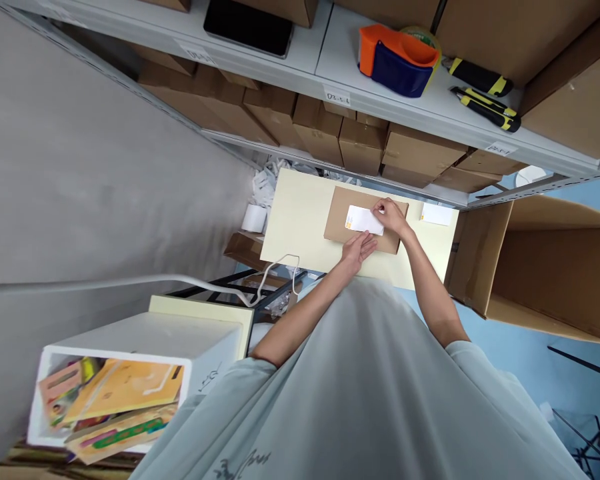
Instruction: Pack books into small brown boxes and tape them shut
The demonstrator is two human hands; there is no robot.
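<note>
A flat brown cardboard box (337, 217) lies on the cream tabletop (295, 220). On its upper face is a white label (363, 219) with small orange marks at its left end. My right hand (391, 217) pinches the label's right end between thumb and finger. With fingers stretched out, my left hand (359, 251) rests at the label's lower edge, over the near side of the box. A second white label (436, 213) or stack of labels lies to the right on the tabletop.
Above, a shelf (320, 77) holds a tape dispenser (400, 60), two box cutters (487, 107) and a black phone (249, 27). Brown boxes fill the level below. An open carton (555, 267) stands right. A white cable (220, 288) and a foam box (190, 387) of envelopes are left.
</note>
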